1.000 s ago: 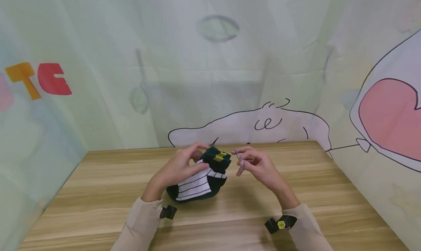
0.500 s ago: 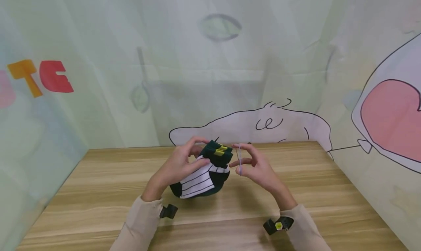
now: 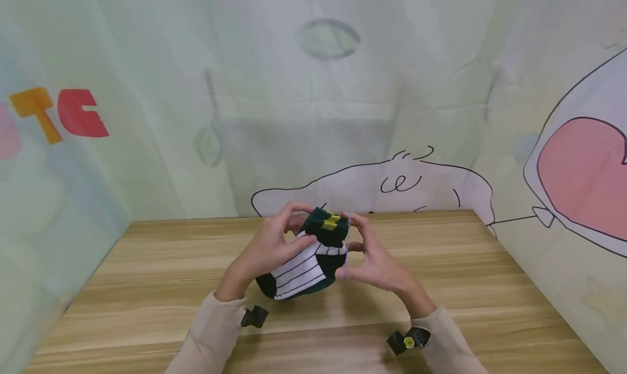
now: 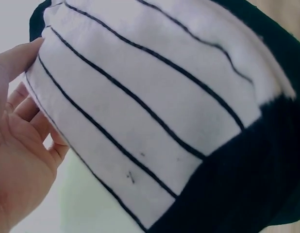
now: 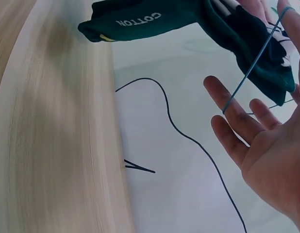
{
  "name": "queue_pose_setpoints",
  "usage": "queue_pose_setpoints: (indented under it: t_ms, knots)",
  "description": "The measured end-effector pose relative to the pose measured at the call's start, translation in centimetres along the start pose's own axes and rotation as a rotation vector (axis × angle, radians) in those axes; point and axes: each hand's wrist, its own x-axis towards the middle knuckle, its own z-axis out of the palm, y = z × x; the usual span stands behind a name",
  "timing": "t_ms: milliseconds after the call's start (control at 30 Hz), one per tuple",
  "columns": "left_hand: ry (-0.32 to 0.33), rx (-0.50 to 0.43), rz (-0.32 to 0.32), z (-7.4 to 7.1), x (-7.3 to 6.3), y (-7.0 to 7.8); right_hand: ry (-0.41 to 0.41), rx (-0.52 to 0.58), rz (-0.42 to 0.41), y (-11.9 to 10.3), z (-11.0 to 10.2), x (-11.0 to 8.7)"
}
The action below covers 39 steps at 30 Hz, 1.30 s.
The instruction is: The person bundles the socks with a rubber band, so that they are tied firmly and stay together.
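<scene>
Left to right, I have a pale printed cloth backdrop [image 3: 274, 145] beyond the brown wooden table [image 3: 171, 276]. Over its far middle, the left hand [image 3: 262, 249] pinches one bundle of striped white, black and dark-green cotton socks [image 3: 299, 270], thumb covering part. Its long axis slants from black toe [image 3: 266, 284], near left, to green cuff [image 3: 315, 220], far right. Beside it, the right hand [image 3: 376, 264] spreads one thin blue loop [image 5: 257, 63] on extended fingers.

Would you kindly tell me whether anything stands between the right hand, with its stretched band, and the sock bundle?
Nothing visible does: the right hand, with the thin band stretched across it, is right beside the sock bundle. The left hand grips the opposite side, seemingly leaving the way free.
</scene>
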Motion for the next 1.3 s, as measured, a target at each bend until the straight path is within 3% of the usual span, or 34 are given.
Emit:
queue_pose_setpoints:
  t_ms: [267,767,1000,1300]
  knots:
    - [-0.011,-0.029,0.025,0.6,0.1,0.1,-0.027,-0.019,-0.019,-0.4,0.4,0.0]
    - [-0.101,-0.135,-0.058,1.2,0.1,0.2,-0.074,-0.095,-0.024,-1.3,0.7,-0.1]
    - [-0.156,-0.126,-0.042,1.8,0.4,0.3,-0.056,-0.143,0.006,-1.7,0.9,-0.2]
    - [-0.190,-0.121,-0.094,2.9,0.3,0.6,-0.058,-0.232,-0.039,-1.8,1.4,-0.1]
